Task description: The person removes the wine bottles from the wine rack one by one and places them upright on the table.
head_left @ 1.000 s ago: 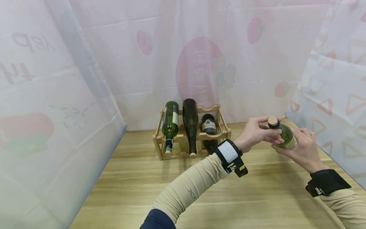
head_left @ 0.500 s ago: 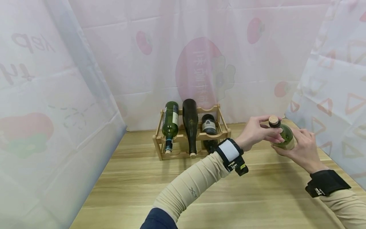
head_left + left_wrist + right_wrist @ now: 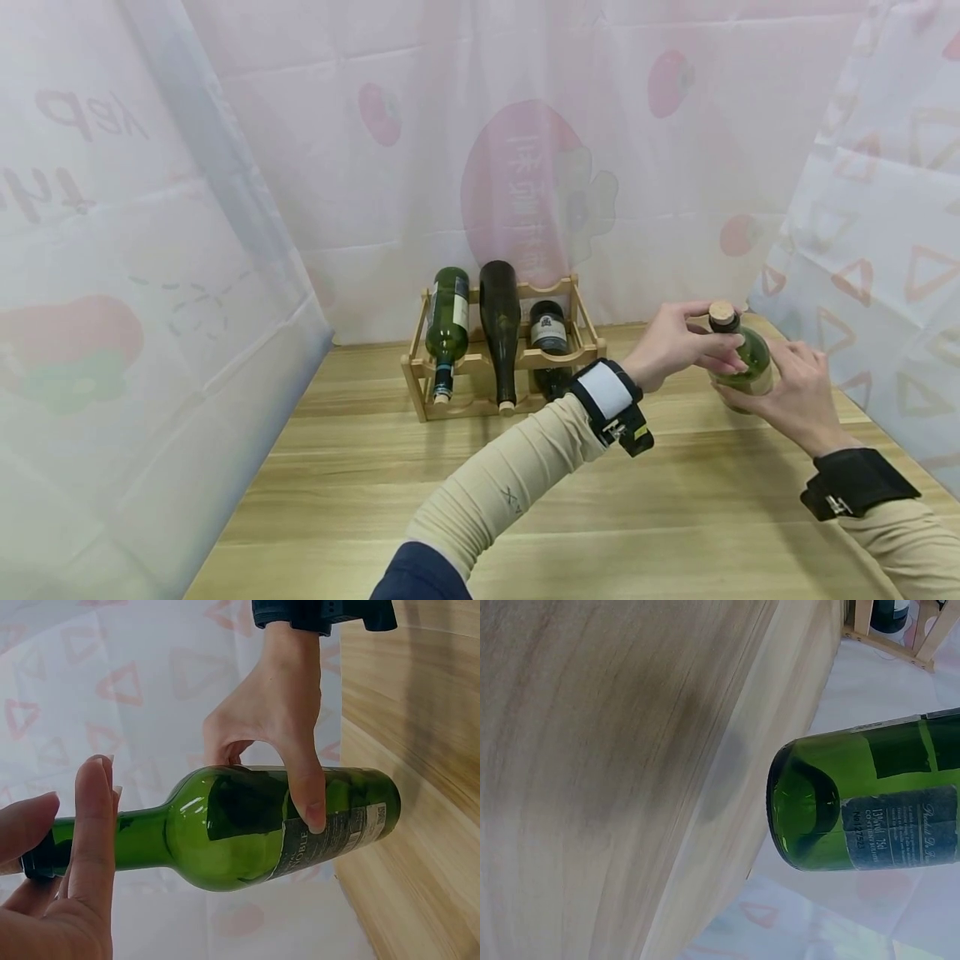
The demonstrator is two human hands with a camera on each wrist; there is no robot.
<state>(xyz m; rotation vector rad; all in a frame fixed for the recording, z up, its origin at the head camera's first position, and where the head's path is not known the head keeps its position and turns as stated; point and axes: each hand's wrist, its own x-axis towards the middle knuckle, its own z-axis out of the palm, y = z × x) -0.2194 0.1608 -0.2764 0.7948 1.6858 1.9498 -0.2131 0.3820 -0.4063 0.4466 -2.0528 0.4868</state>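
A green wine bottle point(image 3: 752, 354) with a cork point(image 3: 722, 313) in its mouth is held upright on the right side, between both hands. My left hand point(image 3: 673, 346) pinches the neck just below the cork. Around the bottle's body my right hand point(image 3: 801, 400) curls, thumb towards me. In the left wrist view, the right thumb lies across the dark label point(image 3: 330, 844). From the right wrist, the bottle's base point(image 3: 784, 806) appears raised off the table, with a shadow beneath it; the right hand is out of that view.
A wooden wine rack point(image 3: 414, 387) stands at the back centre. On its top lie a green bottle point(image 3: 447, 333) and a dark bottle point(image 3: 498, 317), necks towards me. Lower right in it lies another dark bottle point(image 3: 549, 329). Printed cloth point(image 3: 675, 208) encloses the wooden table point(image 3: 600, 533).
The bottle's corked top has shifted slightly to the right, with the left hand moving along a little. Both hands keep their hold; the rack and its bottles stay put.
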